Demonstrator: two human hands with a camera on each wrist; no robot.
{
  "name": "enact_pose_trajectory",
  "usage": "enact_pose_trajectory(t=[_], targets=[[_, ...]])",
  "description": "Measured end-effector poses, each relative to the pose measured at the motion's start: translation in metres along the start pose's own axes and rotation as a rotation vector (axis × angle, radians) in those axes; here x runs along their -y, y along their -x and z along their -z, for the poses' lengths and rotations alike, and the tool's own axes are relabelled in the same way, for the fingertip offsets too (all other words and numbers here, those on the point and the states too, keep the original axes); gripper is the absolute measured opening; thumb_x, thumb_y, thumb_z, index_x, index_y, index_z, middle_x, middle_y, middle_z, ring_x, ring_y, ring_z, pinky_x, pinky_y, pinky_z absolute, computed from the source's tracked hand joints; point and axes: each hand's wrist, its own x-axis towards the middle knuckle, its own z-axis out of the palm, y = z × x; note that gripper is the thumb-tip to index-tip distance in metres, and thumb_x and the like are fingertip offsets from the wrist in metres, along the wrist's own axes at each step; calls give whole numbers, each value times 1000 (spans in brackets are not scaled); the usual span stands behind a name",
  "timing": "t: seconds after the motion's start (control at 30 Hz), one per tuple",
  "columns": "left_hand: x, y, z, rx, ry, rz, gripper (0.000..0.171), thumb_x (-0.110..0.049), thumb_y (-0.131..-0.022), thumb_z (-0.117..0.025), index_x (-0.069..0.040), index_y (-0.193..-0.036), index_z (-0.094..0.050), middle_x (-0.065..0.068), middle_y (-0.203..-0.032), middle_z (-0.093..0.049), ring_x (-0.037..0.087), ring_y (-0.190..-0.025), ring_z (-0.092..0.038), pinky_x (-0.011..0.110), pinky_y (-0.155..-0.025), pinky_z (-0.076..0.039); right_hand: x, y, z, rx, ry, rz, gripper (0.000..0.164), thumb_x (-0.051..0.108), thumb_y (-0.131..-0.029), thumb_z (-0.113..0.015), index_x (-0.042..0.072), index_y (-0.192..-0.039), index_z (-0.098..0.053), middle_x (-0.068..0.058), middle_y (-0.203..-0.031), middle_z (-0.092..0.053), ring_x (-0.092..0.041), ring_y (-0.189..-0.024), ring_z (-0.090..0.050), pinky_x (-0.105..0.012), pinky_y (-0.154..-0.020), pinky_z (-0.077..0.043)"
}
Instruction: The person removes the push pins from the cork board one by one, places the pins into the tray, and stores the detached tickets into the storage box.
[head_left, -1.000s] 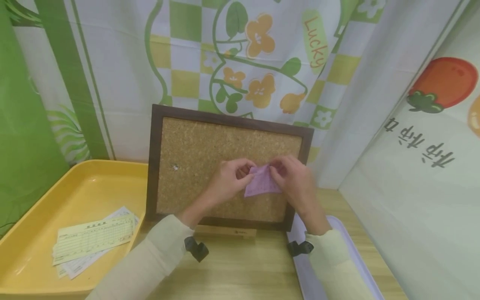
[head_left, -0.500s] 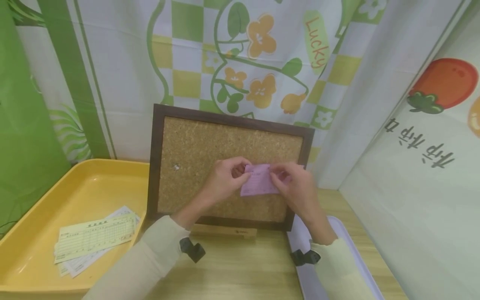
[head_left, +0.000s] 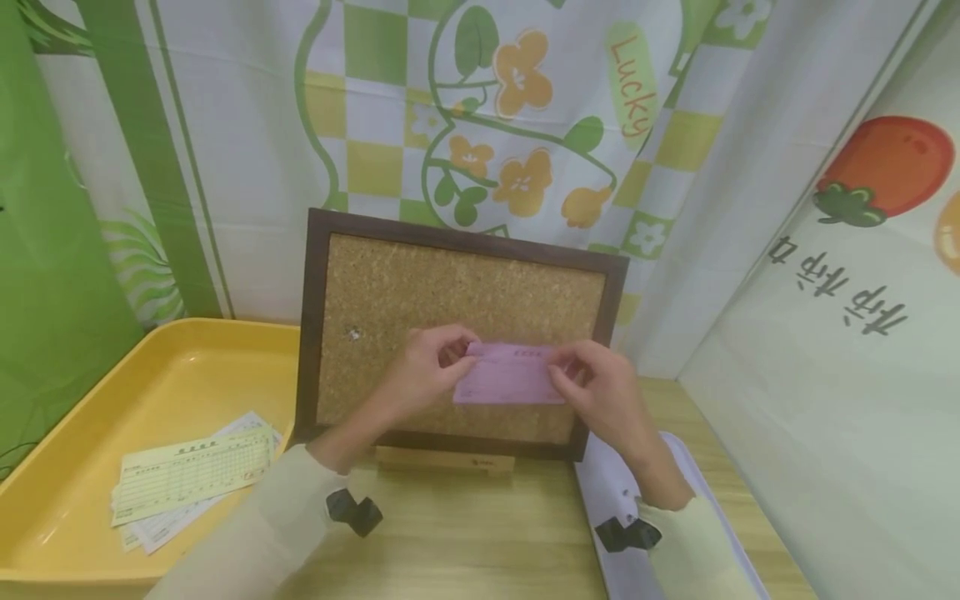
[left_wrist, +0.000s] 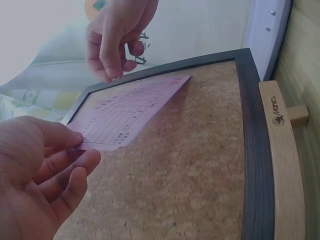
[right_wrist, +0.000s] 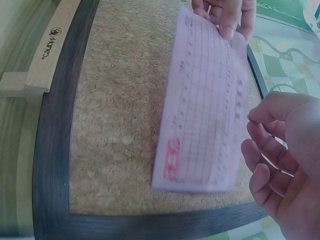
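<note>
My left hand [head_left: 431, 364] pinches one end of a pink receipt slip [head_left: 506, 379] between thumb and index finger. The slip, printed with a ruled table and a red stamp, is held in front of a dark-framed cork board [head_left: 420, 292]. In the right wrist view my right hand [right_wrist: 287, 150] is beside the slip's top edge, thumb and forefinger pinching a tiny shiny thumbtack [right_wrist: 249, 117], mostly hidden by the fingertips. Its other fingers are loosely curled. A silvery tack [head_left: 353, 334] sits on the left part of the cork.
A yellow tray [head_left: 45, 533] at the left holds several yellow and white slips [head_left: 195, 475]. At the right lies a pale purple tray [head_left: 720, 500] with small tacks [head_left: 627, 504] in it. A wooden stand [head_left: 446, 460] supports the board on the wood-grain table [head_left: 465, 533].
My left hand has moved left and slightly down with the slip, which now shows wider and flatter between the hands. My right hand has shifted a little right and down.
</note>
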Motion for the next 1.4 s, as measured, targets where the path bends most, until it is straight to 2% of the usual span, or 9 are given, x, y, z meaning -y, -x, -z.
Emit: enact_pose_trajectory(t=[0.17,0.37,0.63,0.77,0.93,1.07,1.23,1.4], targets=[[7,10,9,18,-11,17,7,-6,-94,-73,-6,-101,-74,0,-84,-72,13,-64,-63,30,-55,-55,-1,8,4,6,-15,-11,15,-5,-85,-78,6,-95,-73,3,-83,-67,-13,-70,-58,-34,-60,-53],[15,22,19,7,-32,23,8,-4,-92,-74,-4,-100,-74,2,-87,-72,13,-68,-63,30,-60,-56,-7,20,11,11,24,-24,15,-5,-85,-77,7,-93,-73,5,-82,-66,-12,-73,-59,-30,-57,-50],[26,36,32,5,-59,19,8,-5,-93,-74,-6,-100,-74,-2,-86,-71,13,-74,-63,32,-67,-56,-15,40,17,33,67,-91,15,-5,-85,-76,9,-90,-74,6,-82,-67,-13,-74,-62,-32,-58,-52],[30,45,40,1,-88,23,9,-7,-93,-75,-8,-102,-75,-4,-87,-71,12,-76,-63,33,-69,-56,-18,50,20,47,85,-107,16,-5,-86,-76,11,-89,-73,7,-82,-67,-10,-73,-61,-29,-58,-52],[36,56,52,-24,-129,41,10,-7,-92,-77,-9,-102,-76,-5,-86,-72,12,-74,-64,32,-66,-55,-22,61,25,48,130,-112,18,-4,-84,-78,13,-91,-74,9,-83,-68,-9,-73,-61,-31,-59,-54],[39,63,65,-48,-154,50,11,-5,-91,-77,-7,-101,-77,-4,-85,-72,13,-73,-64,33,-66,-55,-26,69,29,49,148,-114,19,-2,-84,-79,14,-92,-73,9,-86,-68,-8,-74,-61,-27,-60,-52],[41,73,81,-39,-183,98,12,-7,-92,-76,-8,-104,-76,-4,-87,-73,15,-76,-65,34,-68,-55,-33,79,33,48,146,-99,23,-6,-81,-80,14,-91,-73,8,-88,-70,-8,-73,-61,-24,-62,-52],[44,85,96,-34,-207,151,13,-7,-94,-76,-6,-106,-75,-2,-86,-71,17,-74,-62,30,-63,-51,-40,91,36,66,187,-110,22,-3,-81,-81,16,-90,-73,8,-87,-70,-9,-71,-62,-28,-62,-53]])
